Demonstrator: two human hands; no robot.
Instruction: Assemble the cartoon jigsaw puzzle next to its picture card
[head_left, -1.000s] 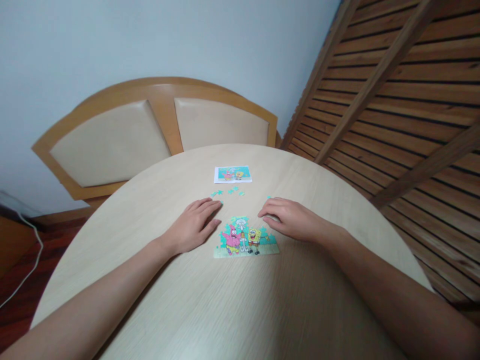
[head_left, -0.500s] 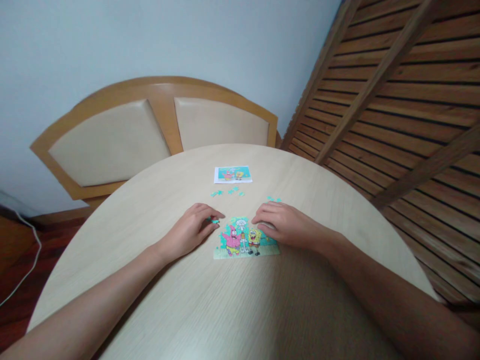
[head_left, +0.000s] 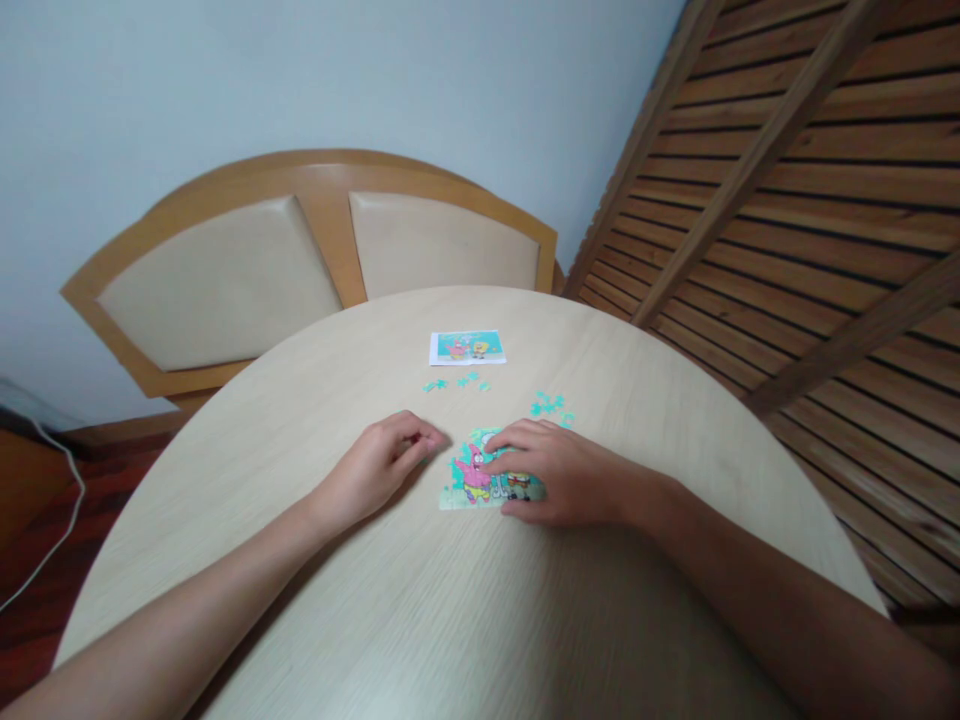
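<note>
A jigsaw puzzle (head_left: 474, 474) with cartoon figures, a pink starfish among them, lies flat on the round table (head_left: 360, 620). My right hand (head_left: 551, 470) rests over its right part, fingers spread, covering much of the yellow figure. To the puzzle's left, my left hand (head_left: 397, 450) is closed, thumb and forefinger pinched together. The teal puzzle piece seen there earlier is now hidden by the fingers. Loose teal pieces (head_left: 550, 403) lie just beyond my right hand, and several more pieces (head_left: 466, 380) lie farther back.
Behind the loose pieces, a printed picture card (head_left: 471, 347) shows the same characters. A padded wooden chair back (head_left: 322, 180) stands past the table's far edge. Slatted wooden panels (head_left: 810, 220) rise on the right, and a white cable (head_left: 71, 510) hangs at the left.
My right hand has come nearer over the puzzle and spread its fingers. The puzzle has slid slightly right. My left hand stays nearly in place, its piece no longer visible.
</note>
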